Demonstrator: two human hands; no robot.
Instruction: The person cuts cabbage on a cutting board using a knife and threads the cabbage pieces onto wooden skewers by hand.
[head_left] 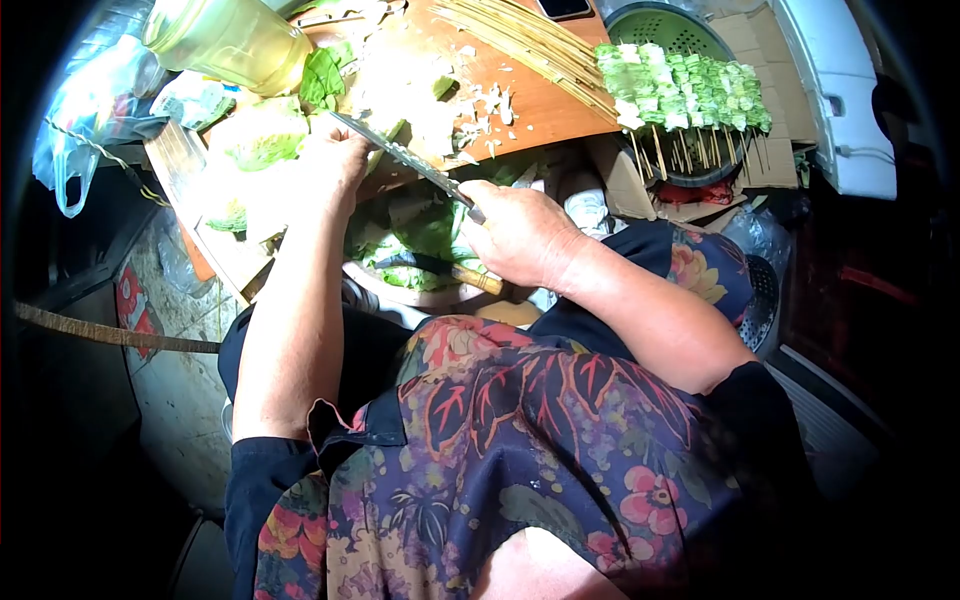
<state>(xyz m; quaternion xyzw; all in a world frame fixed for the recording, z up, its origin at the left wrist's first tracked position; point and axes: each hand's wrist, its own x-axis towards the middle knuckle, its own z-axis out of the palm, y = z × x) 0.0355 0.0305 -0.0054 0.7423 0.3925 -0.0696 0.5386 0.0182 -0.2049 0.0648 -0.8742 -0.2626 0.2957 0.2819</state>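
My right hand [520,235] is wrapped round the handle of a long knife [405,155], whose blade slants up and left over the table's edge. Beside the blade's far end is my left hand [338,165], fingers curled in; glare hides what they hold. Pale green cabbage pieces [265,135] lie left of that hand, strongly overexposed. Below the knife, a basin [400,290] holds green leaf scraps, with a second tool's wooden handle [478,279] over its rim. Leaf trimmings [490,105] are scattered on the orange-brown tabletop [550,110].
Bamboo sticks [530,45] lie across the table's back. Skewered green leaf pieces [690,90] rest on a green colander [665,25] at right. A yellowish translucent container [230,45] stands back left, near plastic bags [95,115]. A phone [565,8] lies at the top edge.
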